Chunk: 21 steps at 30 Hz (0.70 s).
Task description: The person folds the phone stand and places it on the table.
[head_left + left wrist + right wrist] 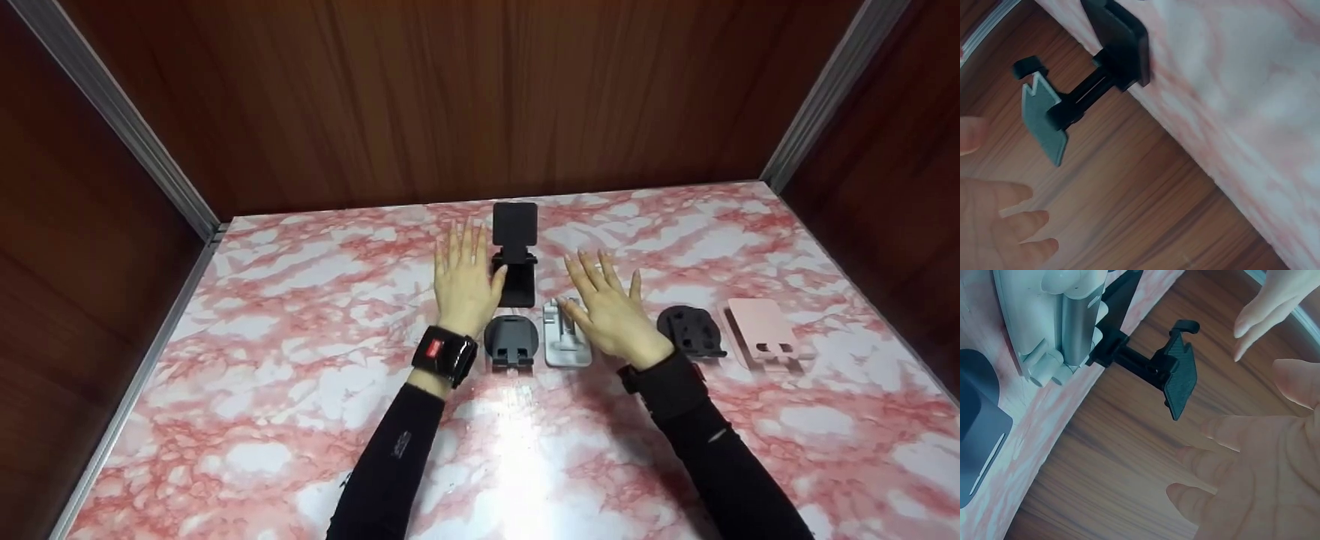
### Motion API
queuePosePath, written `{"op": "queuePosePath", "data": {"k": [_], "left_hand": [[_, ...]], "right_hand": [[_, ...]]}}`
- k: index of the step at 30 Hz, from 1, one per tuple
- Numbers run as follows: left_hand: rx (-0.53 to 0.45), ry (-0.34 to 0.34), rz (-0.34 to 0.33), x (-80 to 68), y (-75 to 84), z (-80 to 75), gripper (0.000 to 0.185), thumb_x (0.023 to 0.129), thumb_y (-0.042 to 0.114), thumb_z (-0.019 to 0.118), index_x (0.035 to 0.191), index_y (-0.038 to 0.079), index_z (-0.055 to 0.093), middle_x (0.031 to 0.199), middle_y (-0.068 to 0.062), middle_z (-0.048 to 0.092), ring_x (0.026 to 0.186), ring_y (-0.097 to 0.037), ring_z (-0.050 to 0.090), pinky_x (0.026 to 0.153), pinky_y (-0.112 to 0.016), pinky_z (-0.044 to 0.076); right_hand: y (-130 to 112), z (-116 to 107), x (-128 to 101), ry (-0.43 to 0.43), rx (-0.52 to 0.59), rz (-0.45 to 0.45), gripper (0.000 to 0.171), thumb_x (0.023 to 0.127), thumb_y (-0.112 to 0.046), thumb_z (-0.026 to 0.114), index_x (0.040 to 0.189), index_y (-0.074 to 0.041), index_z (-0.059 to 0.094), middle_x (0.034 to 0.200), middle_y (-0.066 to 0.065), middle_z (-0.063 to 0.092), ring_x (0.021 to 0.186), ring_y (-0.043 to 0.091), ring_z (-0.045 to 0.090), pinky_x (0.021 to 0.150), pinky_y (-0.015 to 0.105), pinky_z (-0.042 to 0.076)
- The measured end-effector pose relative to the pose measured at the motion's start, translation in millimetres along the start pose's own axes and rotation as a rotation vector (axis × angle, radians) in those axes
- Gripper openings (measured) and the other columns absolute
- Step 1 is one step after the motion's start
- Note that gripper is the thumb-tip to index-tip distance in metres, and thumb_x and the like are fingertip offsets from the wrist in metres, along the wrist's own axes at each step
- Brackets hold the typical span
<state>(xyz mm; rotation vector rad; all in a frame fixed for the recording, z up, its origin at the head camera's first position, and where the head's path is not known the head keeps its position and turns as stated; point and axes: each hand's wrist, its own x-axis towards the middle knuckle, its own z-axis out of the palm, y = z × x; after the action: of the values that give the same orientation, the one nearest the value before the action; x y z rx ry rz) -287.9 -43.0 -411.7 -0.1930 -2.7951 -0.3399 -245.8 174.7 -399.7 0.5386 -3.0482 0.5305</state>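
**A:** Where do my hands stand right now?

**B:** Both are flat and spread, palms down, holding nothing. Your left hand (pixel 463 279) hovers just left of the black plastic phone stand with the raised rectangular plate (pixel 515 255), thumb almost against its base. Your right hand (pixel 611 311) sits to its right, partly over the white folded plastic stand (pixel 564 339).

**A:** And the stand itself?

**B:** It is upright on the pink-and-white marbled tabletop (pixel 300 315), at the far middle, between your two hands. The wrist views show its plate carried on a slim neck above a flat base, so it looks top-heavy to me.

**A:** How should I take it, then?

**B:** I'd close on the base or the neck, not the plate; the hinge will likely fold if you push the plate. Bring your left thumb and fingers round the base from the left, and use your right hand to steady the far side. Lift your right palm clear first, since it could drag the white stand.

**A:** Anything else close by?

**B:** The small dark grey round-based stand (pixel 511 341) lies just near of the black one, right by your left wrist. Farther right are a black round stand (pixel 690 331) and a pale pink flat stand (pixel 763 330), well apart from your reach.
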Motion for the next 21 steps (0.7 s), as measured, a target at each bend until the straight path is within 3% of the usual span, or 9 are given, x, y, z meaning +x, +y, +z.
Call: {"op": "queuePosePath", "data": {"k": [6,14,18,21], "left_hand": [[-0.209,-0.030,-0.006,19.3,-0.2,10.0,0.068,0.102,0.037,0.049,0.155,0.002,0.024,0.164,-0.015,0.022,0.154,-0.033,0.013,0.126,-0.048,0.012],[-0.315,-0.015,0.019,39.6,0.6,17.9,0.069,0.102,0.027,0.052,0.154,-0.004,0.021,0.161,-0.022,0.025,0.151,-0.037,0.020,0.126,-0.043,0.017],[-0.515,-0.052,-0.026,50.6,1.6,19.6,0.072,0.100,0.021,0.056,0.155,-0.005,0.017,0.159,-0.025,0.027,0.149,-0.036,0.027,0.125,-0.041,0.021],[-0.688,-0.091,-0.106,57.0,1.0,22.3,0.074,0.098,0.017,0.059,0.156,-0.002,0.017,0.155,-0.025,0.036,0.140,-0.035,0.043,0.121,-0.039,0.031]], "right_hand": [[0.2,-0.8,0.0,-0.002,0.014,0.000,0.068,0.105,-0.042,0.038,0.160,-0.015,0.007,0.167,0.013,0.005,0.153,0.039,-0.002,0.113,0.075,-0.007],[0.5,-1.2,-0.7,0.006,0.022,0.000,0.067,0.106,-0.037,0.040,0.160,-0.013,0.008,0.167,0.013,0.004,0.153,0.037,-0.004,0.113,0.075,-0.008],[1.3,-0.9,-0.4,0.009,0.025,0.004,0.067,0.105,-0.038,0.040,0.159,-0.014,0.008,0.167,0.012,0.005,0.154,0.036,-0.005,0.113,0.074,-0.008],[1.4,-0.8,0.0,0.014,0.018,0.002,0.067,0.105,-0.039,0.040,0.159,-0.014,0.009,0.167,0.011,0.006,0.154,0.035,-0.004,0.114,0.074,-0.008]]}}
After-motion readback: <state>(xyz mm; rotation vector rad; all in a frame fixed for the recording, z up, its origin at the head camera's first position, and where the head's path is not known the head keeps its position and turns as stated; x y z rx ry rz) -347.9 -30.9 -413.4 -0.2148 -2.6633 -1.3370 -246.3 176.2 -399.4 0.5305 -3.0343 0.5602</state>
